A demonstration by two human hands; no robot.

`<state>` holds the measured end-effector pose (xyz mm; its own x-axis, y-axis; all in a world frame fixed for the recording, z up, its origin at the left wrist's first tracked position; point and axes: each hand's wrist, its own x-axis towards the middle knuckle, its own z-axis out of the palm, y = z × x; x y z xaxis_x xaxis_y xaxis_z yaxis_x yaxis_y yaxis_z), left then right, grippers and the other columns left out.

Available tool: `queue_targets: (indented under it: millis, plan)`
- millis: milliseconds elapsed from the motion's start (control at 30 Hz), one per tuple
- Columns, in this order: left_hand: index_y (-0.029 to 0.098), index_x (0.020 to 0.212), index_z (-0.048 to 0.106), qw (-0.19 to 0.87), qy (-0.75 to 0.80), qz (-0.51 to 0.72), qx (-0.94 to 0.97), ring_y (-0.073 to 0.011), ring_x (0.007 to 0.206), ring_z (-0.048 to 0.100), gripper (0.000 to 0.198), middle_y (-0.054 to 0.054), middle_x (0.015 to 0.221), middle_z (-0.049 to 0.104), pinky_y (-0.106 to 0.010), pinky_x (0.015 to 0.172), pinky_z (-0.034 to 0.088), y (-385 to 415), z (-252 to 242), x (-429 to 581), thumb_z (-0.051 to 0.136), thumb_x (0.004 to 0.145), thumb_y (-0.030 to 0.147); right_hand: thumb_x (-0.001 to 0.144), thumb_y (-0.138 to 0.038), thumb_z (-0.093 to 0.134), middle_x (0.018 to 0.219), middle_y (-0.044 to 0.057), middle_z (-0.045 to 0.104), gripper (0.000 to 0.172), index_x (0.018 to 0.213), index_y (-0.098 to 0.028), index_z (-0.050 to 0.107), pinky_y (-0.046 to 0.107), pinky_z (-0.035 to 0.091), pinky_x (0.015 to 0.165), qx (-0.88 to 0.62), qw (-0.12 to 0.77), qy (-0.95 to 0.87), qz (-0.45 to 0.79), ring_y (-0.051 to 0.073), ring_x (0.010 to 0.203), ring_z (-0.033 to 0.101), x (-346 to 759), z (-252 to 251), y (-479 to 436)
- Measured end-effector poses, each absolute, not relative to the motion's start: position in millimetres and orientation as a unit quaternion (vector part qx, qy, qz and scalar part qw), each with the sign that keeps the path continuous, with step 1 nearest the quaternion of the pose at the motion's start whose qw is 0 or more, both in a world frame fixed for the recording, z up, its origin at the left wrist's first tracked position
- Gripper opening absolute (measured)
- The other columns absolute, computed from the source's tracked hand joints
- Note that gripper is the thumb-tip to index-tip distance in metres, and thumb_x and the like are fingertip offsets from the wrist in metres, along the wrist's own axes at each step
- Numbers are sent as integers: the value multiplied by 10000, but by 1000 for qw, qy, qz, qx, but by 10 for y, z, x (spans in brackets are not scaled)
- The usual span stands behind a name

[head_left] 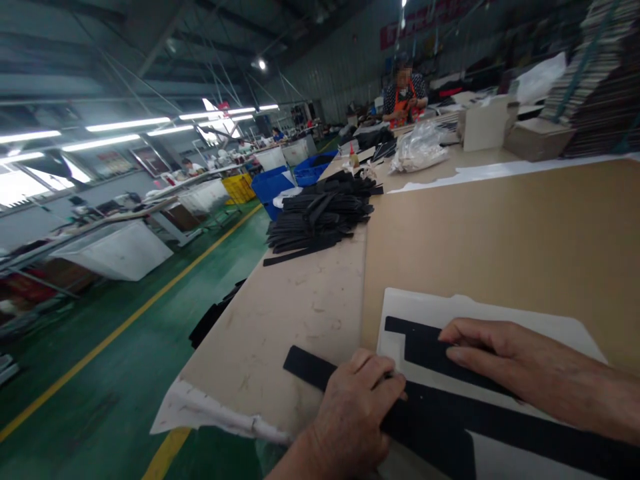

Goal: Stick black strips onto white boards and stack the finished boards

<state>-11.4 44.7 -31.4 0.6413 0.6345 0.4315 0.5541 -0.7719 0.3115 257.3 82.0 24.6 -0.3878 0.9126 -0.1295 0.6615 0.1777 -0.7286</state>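
Where the view is nearest, the person's left hand [360, 400] bends over a near black strip [505, 417], fingers curled and their tips close to the thumb; whether it grips the strip or only presses on it, I cannot tell. This strip runs from a blunt end left of that hand to the lower right, with a rounded cut-out on its near side. Just beyond, the right hand [487, 350] touches a far black strip [425, 350], its fingers together and the thumb narrowly apart from them; a pinch cannot be told from a press. The far strip has a slim tab at its left end and lies on an off-white panel [530, 320] with rounded corners, which rests on the tan sheet [500, 227] covering the right part of the desk [300, 300]. Farther along the desk's left edge sits a heaped pile of black strips [320, 213], one strip lying loose at its near side. Past the pile, blue bins [273, 183] stand beside the desk on the green floor [210, 280], while a clear plastic bag [420, 150] lies on the desk, left of a pale carton [487, 123] and a tall stack of sheets [575, 87]. Behind these is a co-worker [405, 97] in a red-orange apron.
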Motion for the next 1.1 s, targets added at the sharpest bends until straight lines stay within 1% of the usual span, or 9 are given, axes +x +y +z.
queue_targets:
  millis: [133, 300, 433, 500, 633, 700, 800, 933, 1100]
  plan:
    - [164, 1132, 655, 78, 334, 258, 903, -229, 911, 605, 362, -89, 1086, 664, -376, 783, 566, 448, -331, -130, 589, 781, 109, 938, -492, 442, 913, -6, 721, 318, 955, -274, 672, 315, 483, 786, -492, 126, -755, 414, 193, 865, 647, 2377, 195, 981]
    - [156, 1125, 656, 55, 329, 270, 903, -213, 853, 590, 305, -85, 1048, 667, -352, 732, 548, 450, -333, -129, 570, 833, 139, 915, -466, 417, 885, 12, 706, 314, 914, -263, 656, 337, 461, 772, -489, 99, -758, 420, 212, 847, 624, 2293, 117, 1045]
    - [158, 1123, 662, 55, 334, 257, 905, -221, 852, 591, 311, -93, 1031, 651, -360, 715, 554, 451, -317, -133, 577, 824, 156, 899, -452, 424, 890, 23, 706, 306, 904, -257, 660, 342, 458, 768, -491, 97, -761, 414, 219, 851, 623, 2260, 59, 1073]
    - [176, 1139, 665, 56, 348, 242, 904, -234, 884, 602, 349, -105, 1084, 642, -376, 729, 568, 443, -311, -142, 592, 798, 160, 898, -449, 422, 892, 28, 707, 308, 909, -255, 661, 345, 456, 761, -493, 91, -762, 409, 222, 845, 623, 2253, 20, 1088]
    - [186, 1179, 650, 48, 360, 224, 904, -284, 1068, 608, 413, -159, 1396, 560, -444, 869, 585, 422, -320, -163, 616, 768, 165, 906, -432, 415, 898, 33, 719, 301, 925, -254, 657, 351, 448, 755, -497, 77, -762, 407, 224, 836, 631, 2248, -23, 1104]
    - [191, 1194, 641, 49, 366, 212, 905, -293, 1096, 596, 424, -158, 1499, 510, -459, 897, 582, 414, -336, -171, 621, 771, 171, 906, -415, 416, 898, 33, 723, 290, 925, -253, 656, 350, 447, 760, -497, 72, -764, 405, 221, 835, 634, 2241, -17, 1103]
    - [207, 1208, 636, 55, 377, 199, 903, -285, 1053, 590, 456, -130, 1529, 514, -466, 889, 586, 408, -363, -181, 628, 754, 162, 903, -391, 423, 903, 36, 727, 273, 924, -248, 655, 347, 448, 765, -503, 65, -764, 398, 218, 835, 637, 2226, -3, 1094]
    - [208, 1225, 633, 67, 377, 195, 903, -295, 1068, 579, 504, -122, 1523, 530, -478, 888, 586, 412, -371, -184, 632, 725, 147, 912, -372, 427, 891, 38, 723, 265, 942, -243, 655, 340, 445, 753, -508, 62, -767, 388, 213, 817, 627, 2224, -19, 1093]
    - [219, 1229, 639, 74, 384, 184, 902, -295, 1070, 568, 489, -117, 1530, 524, -481, 879, 587, 416, -344, -169, 634, 744, 153, 933, -376, 441, 897, 34, 723, 248, 958, -251, 654, 336, 436, 756, -509, 61, -772, 376, 214, 820, 624, 2241, -52, 1111]
